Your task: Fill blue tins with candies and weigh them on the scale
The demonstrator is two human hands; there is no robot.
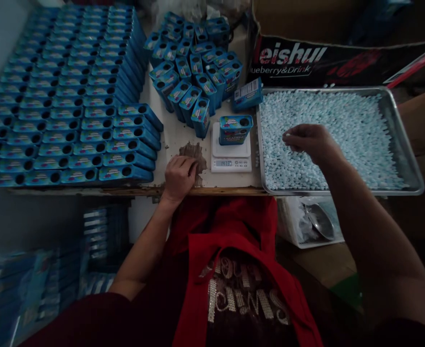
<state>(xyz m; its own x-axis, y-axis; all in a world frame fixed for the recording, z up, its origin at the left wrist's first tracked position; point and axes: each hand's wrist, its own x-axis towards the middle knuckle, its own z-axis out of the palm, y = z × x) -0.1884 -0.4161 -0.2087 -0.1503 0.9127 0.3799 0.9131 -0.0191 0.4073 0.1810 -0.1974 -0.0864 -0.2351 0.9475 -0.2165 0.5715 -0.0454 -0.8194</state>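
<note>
My right hand [312,142] hovers above a metal tray [413,159] filled with small white and pale-blue candies [331,111]. Its thumb and fingers are pinched together, with a small white candy at the tips. My left hand [180,176] rests loosely closed on the table's front edge, over a worn patch; nothing shows in its fingers. Between both hands, a blue candy box [236,130] stands upright on a white digital scale [231,165]. The scale's display is lit, its digits hard to read. Another blue box [247,95] lies on its side by the tray's corner.
Tight rows of blue boxes [64,101] with dark round holes on top fill the left side. More upright boxes [198,67] crowd behind the scale. A black printed carton [328,62] stands behind the tray. Below the table, a metal scoop [320,220] lies in a white container.
</note>
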